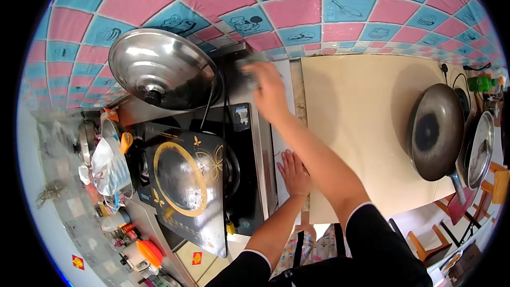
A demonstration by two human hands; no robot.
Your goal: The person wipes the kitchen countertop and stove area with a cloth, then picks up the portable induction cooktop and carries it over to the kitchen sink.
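My right hand [268, 90] reaches to the back of the counter by the tiled wall, its fingers closed over a grey-green cloth [247, 76] that is blurred by motion. The cloth lies at the dark metal back edge of the stove area, right of a large steel wok lid [159, 69] leaning on the wall. My left hand [294, 172] rests flat, fingers spread, on the white counter strip [281, 146] beside the stove. Left of both hands, an induction cooktop [183, 180] with a gold ring sits over the black glass gas stove [247, 180].
A beige board or tabletop [350, 143] lies to the right, with a dark wok [436, 133] and a glass lid [479, 150] standing at its far end. Black cables [224, 87] hang by the steel lid. A plastic bag [109, 167] and kitchen items crowd the left side.
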